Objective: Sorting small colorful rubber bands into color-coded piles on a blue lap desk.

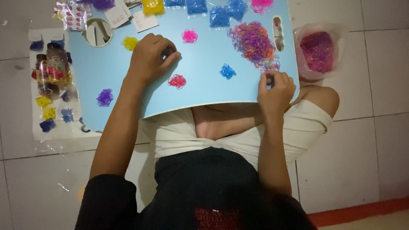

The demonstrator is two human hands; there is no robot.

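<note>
Sitting cross-legged on the pale tiled floor (375, 140), person has a light-blue plastic lap board (200, 91) over the knees as a work surface. Left hand (150, 57) is curled shut, fingertips pinched together; what's in them, can't tell. Right hand (276, 87) pinches at the near edge of the mixed orange-purple heap of tiny elastic bands (254, 42), prob. to pick singles. Sorted clumps lie apart by colour: pink (189, 35), red (177, 81), blue (227, 71), yellow (130, 42), purple (105, 97). Clear bag of magenta bands (317, 51) sits w/in right reach.

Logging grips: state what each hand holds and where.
Right hand pinches small bands at the mixed pile's near edge. Left hand is curled on the blue board; contents hidden.
</note>
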